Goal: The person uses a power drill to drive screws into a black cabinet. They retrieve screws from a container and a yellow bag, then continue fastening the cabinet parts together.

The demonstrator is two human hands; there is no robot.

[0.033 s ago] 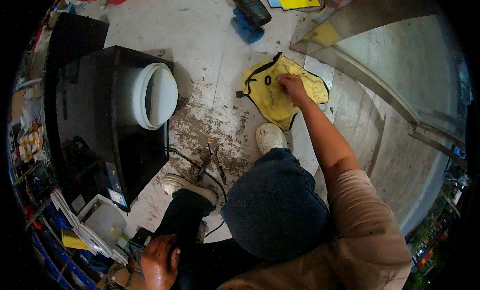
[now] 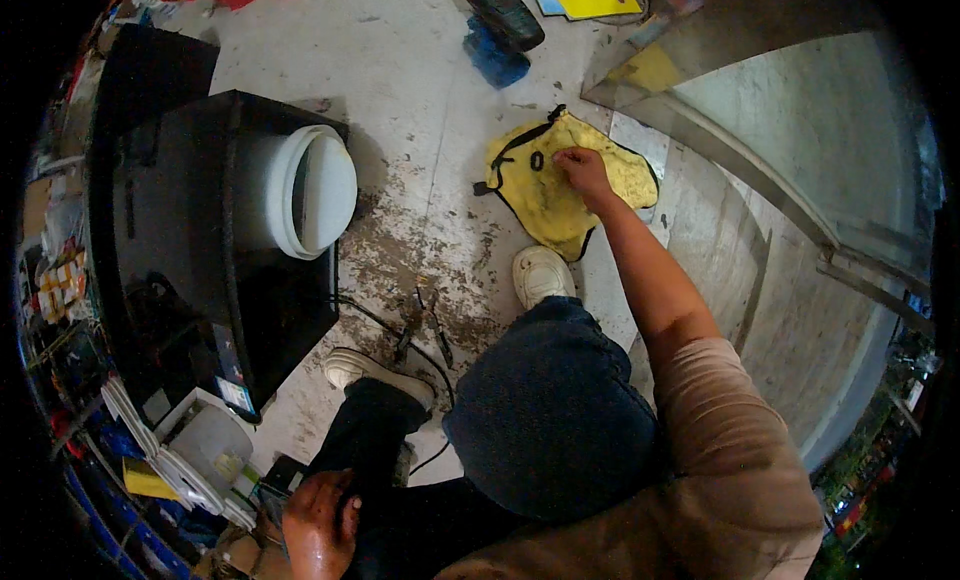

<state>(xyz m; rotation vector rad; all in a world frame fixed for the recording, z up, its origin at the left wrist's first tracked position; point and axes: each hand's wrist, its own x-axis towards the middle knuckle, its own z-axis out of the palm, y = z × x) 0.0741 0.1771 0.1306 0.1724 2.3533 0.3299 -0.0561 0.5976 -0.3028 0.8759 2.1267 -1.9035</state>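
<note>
A worn yellow cloth [image 2: 625, 180] with black edging and a black strap lies spread on the floor ahead of me. My right hand [image 2: 584, 177] is over its middle, thumb and fingers pinched together; what they hold, if anything, is too small to make out. Just left of those fingertips, a small black oval ring [image 2: 537, 161] lies on the cloth. My left hand [image 2: 322, 525] rests by my left leg at the lower edge, its fingers curled in, with no object visible in it.
A black cabinet with a round white drum-like opening [image 2: 325, 192] stands at left, and a black cable [image 2: 425, 355] runs from it past my shoes. A metal-framed panel [image 2: 750, 160] lies at right. A dark shoe-like object [image 2: 505, 15] and blue piece [image 2: 497, 62] lie farther off.
</note>
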